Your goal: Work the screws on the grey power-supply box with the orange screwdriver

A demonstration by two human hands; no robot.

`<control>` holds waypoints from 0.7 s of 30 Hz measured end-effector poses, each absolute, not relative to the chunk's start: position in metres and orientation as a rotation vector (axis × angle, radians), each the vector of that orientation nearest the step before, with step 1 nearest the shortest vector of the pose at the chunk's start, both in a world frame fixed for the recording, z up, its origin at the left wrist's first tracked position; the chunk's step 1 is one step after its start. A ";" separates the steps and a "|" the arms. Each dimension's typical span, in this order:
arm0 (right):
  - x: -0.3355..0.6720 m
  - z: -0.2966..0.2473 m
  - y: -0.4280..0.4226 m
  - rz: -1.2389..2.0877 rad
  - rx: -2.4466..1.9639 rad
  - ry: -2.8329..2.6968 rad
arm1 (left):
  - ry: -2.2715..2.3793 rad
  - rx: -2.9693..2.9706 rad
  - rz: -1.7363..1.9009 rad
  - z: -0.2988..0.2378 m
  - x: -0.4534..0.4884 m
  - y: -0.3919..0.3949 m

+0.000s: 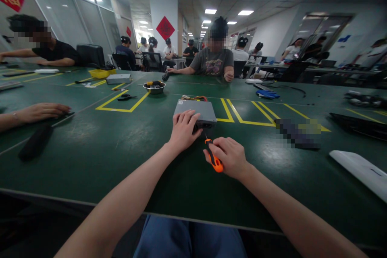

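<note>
In front of me on the green table lies a grey computer power supply (202, 109), with coloured cables (196, 98) at its far side. My left hand (185, 130) grips its near left part, fingers over the top and thumb low at the front face. An orange and black screwdriver (216, 163) is in my right hand (231, 154), its shaft pointing up toward the near face of the power supply. Whether the tip touches a screw is too small to tell.
Yellow tape lines (242, 121) mark the table. A metal bowl (154, 87) holds tools behind the power supply. Blurred dark object (298, 135) and white panel (359, 165) lie right. At left, a co-worker's hand (42, 111) rests near a black object (36, 141); another person (211, 54) sits opposite.
</note>
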State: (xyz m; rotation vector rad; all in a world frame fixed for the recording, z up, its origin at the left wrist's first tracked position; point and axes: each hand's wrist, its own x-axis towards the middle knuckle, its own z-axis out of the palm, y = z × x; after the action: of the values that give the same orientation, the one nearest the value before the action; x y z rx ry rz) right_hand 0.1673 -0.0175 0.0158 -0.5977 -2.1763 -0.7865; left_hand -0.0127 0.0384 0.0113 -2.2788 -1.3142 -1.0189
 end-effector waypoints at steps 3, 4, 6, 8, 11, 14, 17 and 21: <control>0.162 0.016 -0.019 -0.767 -0.609 -2.166 | -1.115 -2.360 -0.994 0.009 -0.012 0.037; 0.160 0.015 -0.019 -0.733 -0.616 -2.169 | -1.053 -2.384 -0.988 0.008 -0.012 0.037; 0.158 0.015 -0.020 -0.649 -0.631 -2.171 | -0.994 -2.410 -0.999 0.007 -0.012 0.037; 0.157 0.015 -0.022 -0.570 -0.622 -2.182 | -0.998 -2.432 -1.010 0.006 -0.013 0.038; 0.161 0.018 -0.029 -0.539 -0.516 -2.247 | -1.010 -2.469 -0.996 0.008 -0.014 0.039; 0.167 0.023 -0.036 -0.611 -0.352 -2.363 | -1.008 -2.481 -0.997 0.009 -0.014 0.039; 0.170 0.025 -0.040 -0.616 -0.286 -2.395 | -1.014 -2.492 -0.996 0.011 -0.014 0.040; 0.168 0.021 -0.036 -0.566 -0.298 -2.248 | -1.117 -2.445 -0.980 0.011 -0.012 0.040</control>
State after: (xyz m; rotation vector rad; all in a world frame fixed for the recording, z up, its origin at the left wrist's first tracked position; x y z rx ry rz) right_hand 0.1679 -0.0360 0.0208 -0.2984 -2.2481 -0.5658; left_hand -0.0124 0.0398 0.0112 -2.4449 -1.1167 -0.9804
